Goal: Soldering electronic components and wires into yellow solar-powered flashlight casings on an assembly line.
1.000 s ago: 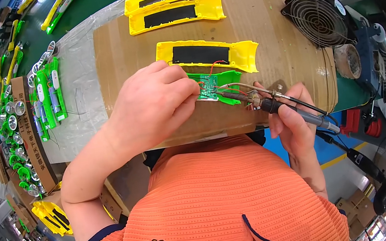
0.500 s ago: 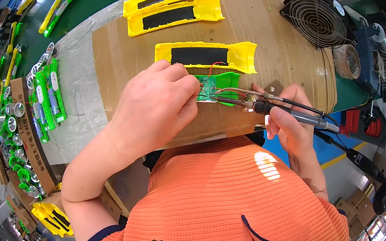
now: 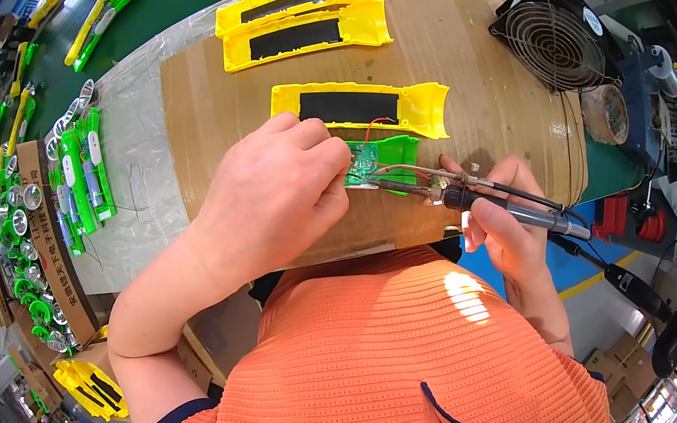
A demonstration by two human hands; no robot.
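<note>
My right hand point(image 3: 508, 214) is closed around a soldering iron point(image 3: 521, 216) with a thin metal guide tube point(image 3: 423, 167) clamped alongside. The iron's tip points left, at the lower part of a small green circuit board point(image 3: 362, 163). That board lies in a bright green plastic housing point(image 3: 399, 151), with thin red and dark wires about it. My left hand point(image 3: 275, 190) is closed over the housing's left part, fingertips pinched at the board's left edge; what they grip is hidden. Just beyond lies a yellow housing half point(image 3: 424, 109) with a black pad.
The work lies on a cardboard sheet point(image 3: 454, 48). Two more yellow halves point(image 3: 364, 22) lie at its far side. A black fan with a wire guard point(image 3: 553, 43) and a tape roll point(image 3: 604, 113) stand right. Green housings point(image 3: 74, 175) and a carton point(image 3: 58, 251) are left.
The whole view has shifted slightly, so the bench things sit a little lower. Both hands keep nearly the same pose, with the soldering iron still at the circuit board.
</note>
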